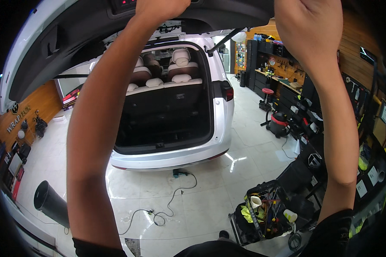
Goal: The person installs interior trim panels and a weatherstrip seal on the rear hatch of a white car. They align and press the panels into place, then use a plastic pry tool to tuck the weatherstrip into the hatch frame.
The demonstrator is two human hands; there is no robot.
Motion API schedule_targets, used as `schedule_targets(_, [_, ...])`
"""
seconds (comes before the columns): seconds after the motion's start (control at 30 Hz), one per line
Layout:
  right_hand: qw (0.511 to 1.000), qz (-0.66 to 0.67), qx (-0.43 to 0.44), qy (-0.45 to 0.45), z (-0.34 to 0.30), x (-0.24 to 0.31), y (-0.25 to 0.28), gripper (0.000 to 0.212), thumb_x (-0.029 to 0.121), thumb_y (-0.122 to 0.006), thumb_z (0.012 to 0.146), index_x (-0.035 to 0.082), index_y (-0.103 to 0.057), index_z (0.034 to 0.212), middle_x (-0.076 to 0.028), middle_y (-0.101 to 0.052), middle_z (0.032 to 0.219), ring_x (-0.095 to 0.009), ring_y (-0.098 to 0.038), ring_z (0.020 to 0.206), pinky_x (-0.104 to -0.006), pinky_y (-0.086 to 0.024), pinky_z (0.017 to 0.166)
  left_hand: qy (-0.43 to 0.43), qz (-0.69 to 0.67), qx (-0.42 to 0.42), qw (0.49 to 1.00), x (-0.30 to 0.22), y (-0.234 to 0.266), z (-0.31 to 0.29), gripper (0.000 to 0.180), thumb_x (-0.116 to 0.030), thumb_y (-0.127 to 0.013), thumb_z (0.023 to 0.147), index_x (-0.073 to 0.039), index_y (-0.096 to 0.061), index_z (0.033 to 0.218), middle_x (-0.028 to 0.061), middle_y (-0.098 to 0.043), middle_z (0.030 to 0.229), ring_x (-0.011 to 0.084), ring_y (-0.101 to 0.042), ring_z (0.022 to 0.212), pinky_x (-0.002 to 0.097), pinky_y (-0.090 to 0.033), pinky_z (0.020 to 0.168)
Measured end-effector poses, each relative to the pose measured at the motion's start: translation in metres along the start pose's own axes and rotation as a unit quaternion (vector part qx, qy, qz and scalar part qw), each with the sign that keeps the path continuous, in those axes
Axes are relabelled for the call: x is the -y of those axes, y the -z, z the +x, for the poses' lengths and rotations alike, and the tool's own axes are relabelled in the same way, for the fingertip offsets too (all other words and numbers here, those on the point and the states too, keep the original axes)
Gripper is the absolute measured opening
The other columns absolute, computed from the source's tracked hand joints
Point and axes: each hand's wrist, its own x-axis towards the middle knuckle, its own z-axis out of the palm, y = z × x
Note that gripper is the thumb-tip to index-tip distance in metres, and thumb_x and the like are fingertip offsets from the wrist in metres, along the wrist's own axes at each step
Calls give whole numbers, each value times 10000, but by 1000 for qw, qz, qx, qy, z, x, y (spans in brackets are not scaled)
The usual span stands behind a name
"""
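Both my arms reach up toward the raised tailgate (79, 32) of a white car. My left hand (164, 7) is at its dark inner panel, cut off by the top edge, so its fingers do not show. My right hand (309, 30) is up beside the tailgate's right end, its back toward me and its fingers hidden. What either hand holds, if anything, cannot be seen. Below, the car's cargo area (167, 113) stands exposed behind light-coloured seats (182, 70), above the white rear bumper (171, 160).
A corded tool (179, 173) lies on the tiled floor, its cable (172, 201) looping toward me. At the lower right stands a tool cart (266, 210) holding hand tools and a white cup. A black bin (49, 201) leans at left. A red-and-black vacuum (278, 124) is near the right-hand workbench (283, 83).
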Motion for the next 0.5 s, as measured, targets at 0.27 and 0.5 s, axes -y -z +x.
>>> schedule_targets(0.27, [996, -1, -30, -87, -17, 6, 16, 266, -149, -429, 938, -14, -644, 860, -47, -674, 771, -59, -614, 671, -209, -483, 593, 41, -43, 9, 998, -15, 0, 3, 173, -210, -753, 852, -93, -842, 943, 160, -785, 854, 274, -770, 794, 381, -591, 797])
schedule_targets(0.5, [989, 133, -64, 2, -41, -65, 10, 265, -163, -436, 917, -14, -644, 846, -52, -666, 753, -67, -594, 643, -207, -460, 580, 112, -130, -59, 983, -16, -15, 5, 195, -146, -833, 791, -21, -835, 940, 142, -789, 800, 176, -735, 711, 321, -584, 737])
